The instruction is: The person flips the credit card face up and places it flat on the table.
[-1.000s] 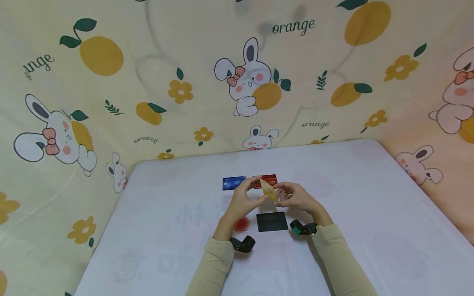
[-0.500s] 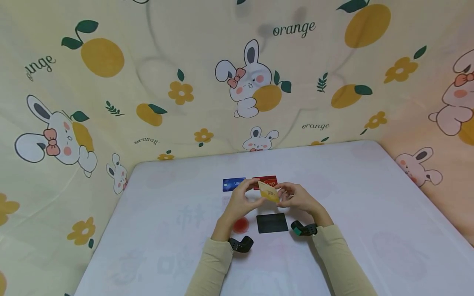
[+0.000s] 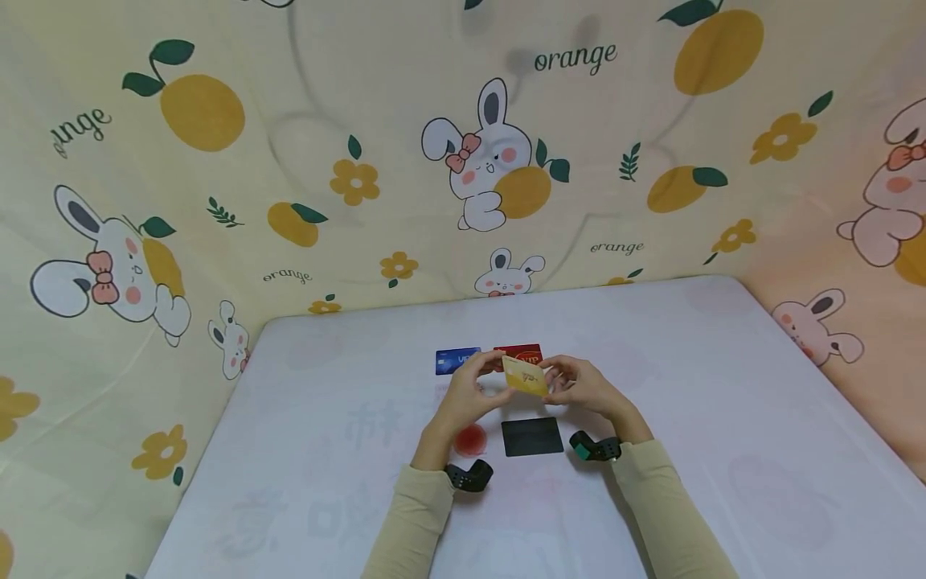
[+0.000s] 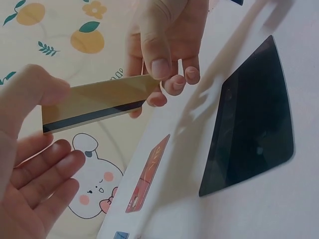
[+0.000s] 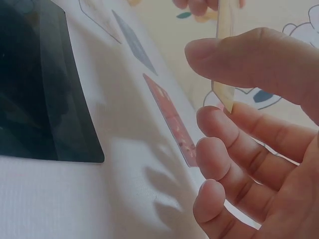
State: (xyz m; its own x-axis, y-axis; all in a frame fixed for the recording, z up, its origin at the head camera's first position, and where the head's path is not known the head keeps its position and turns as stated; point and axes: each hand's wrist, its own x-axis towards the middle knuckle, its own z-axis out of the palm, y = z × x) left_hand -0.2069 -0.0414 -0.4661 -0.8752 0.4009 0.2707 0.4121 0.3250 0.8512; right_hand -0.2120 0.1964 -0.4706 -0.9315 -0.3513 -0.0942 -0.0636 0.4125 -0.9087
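Both hands hold a gold card (image 3: 526,376) up above the table. My left hand (image 3: 465,398) pinches one end between thumb and forefinger; my right hand (image 3: 584,388) pinches the other. A dark stripe runs along the side of the gold card (image 4: 94,99) seen in the left wrist view. Just beyond the hands lie a blue card (image 3: 452,362) and a red card (image 3: 530,352), both marked VIP and partly covered. A black card (image 3: 532,437) lies flat nearer me. One pale card (image 5: 99,17) shows in the right wrist view, mostly hidden by the left hand from above.
A red round patch (image 3: 470,441) sits left of the black card. The white tabletop (image 3: 325,466) ends at a patterned curtain (image 3: 405,161) behind and at the sides. A dark device (image 3: 470,476) is strapped to each wrist.
The gold card has turned, so more of its face shows in the head view, and it has shifted slightly left. Both hands stay nearly in place; the other cards have not moved.
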